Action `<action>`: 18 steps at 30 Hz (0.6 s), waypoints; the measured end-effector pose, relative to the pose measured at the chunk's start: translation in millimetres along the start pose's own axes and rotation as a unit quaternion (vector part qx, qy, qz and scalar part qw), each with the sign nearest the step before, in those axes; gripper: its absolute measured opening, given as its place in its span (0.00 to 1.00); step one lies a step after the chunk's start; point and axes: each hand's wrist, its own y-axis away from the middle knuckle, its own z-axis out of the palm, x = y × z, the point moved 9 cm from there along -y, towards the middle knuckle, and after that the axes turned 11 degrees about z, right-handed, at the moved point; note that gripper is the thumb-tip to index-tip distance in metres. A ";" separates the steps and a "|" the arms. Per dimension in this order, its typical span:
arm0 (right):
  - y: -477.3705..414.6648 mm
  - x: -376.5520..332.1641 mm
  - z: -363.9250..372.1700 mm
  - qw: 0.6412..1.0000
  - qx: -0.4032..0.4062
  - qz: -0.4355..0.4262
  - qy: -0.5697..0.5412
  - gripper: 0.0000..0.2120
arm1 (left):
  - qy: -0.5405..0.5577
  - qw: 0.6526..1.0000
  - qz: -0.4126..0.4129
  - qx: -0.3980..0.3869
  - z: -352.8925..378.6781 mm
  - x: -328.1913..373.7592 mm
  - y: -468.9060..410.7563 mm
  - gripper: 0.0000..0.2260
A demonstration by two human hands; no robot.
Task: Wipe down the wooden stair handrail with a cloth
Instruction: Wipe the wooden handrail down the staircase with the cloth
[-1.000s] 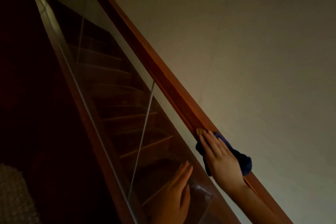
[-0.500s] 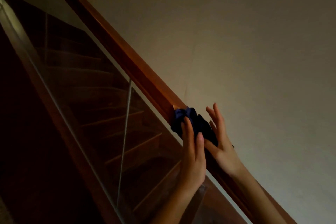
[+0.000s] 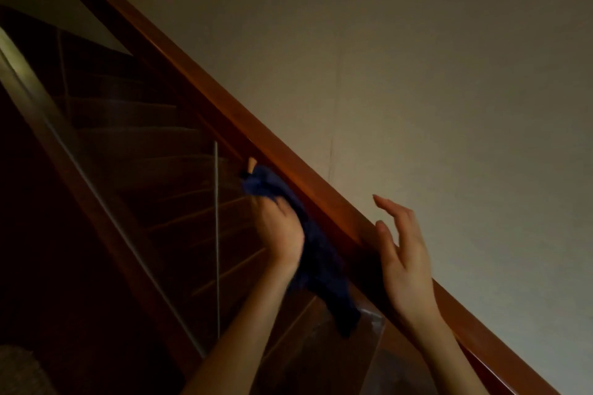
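A wooden handrail (image 3: 288, 160) is slanting from upper left to lower right in a dim stairwell. A plain pale wall (image 3: 449, 74) is standing behind it, and wooden steps (image 3: 154, 135) are showing through a glass panel (image 3: 144, 186) beneath it. The left hand (image 3: 279, 231) is gripping a dark blue cloth (image 3: 321, 266) against the rail's near side, its tail trailing downward. The right hand (image 3: 404, 260) is hovering wide on the wall side, fingers spread, holding nothing. Half a second ago the cloth was sitting bunched under the right hand; now the left is holding it.
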 end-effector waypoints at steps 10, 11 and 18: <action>-15.6 21.1 -3.4 0.994 0.052 0.071 -0.068 0.16 | -0.108 0.992 0.061 -0.019 9.2 26.0 -17.0 0.31; -15.7 20.9 -4.8 0.992 0.063 0.069 -0.080 0.16 | -0.122 0.990 0.060 -0.026 11.7 21.4 -15.3 0.31; -0.7 -1.8 -13.5 0.989 0.106 -0.018 -0.104 0.15 | -0.075 0.907 0.356 -0.214 26.0 87.3 129.2 0.28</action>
